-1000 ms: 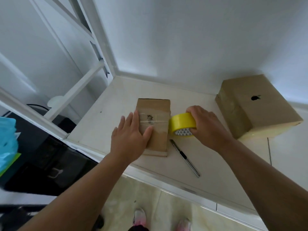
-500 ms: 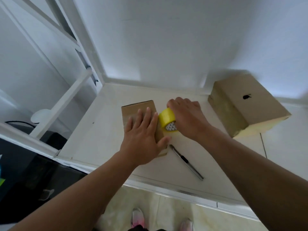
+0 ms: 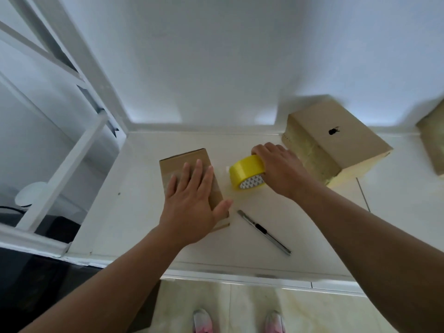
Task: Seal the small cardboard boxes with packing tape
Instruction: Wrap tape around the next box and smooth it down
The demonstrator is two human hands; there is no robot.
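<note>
A small flat cardboard box [image 3: 179,161] lies on the white counter [image 3: 144,188]. My left hand [image 3: 192,200] presses flat on top of it, fingers straight and spread, thumb at the box's right edge. My right hand [image 3: 280,170] grips a yellow roll of packing tape [image 3: 247,175], which stands on the counter a short way right of the box. A clear strip of tape seems to stretch from the roll toward the box, but it is faint.
A utility knife [image 3: 264,233] lies on the counter in front of the tape. A larger cardboard box [image 3: 336,138] sits at the back right, another box [image 3: 432,140] at the right edge. White window frame bars [image 3: 72,152] stand at left. The wall is close behind.
My right hand has pulled the tape roll away from the box to the right. My left hand has stayed pressed flat on the box.
</note>
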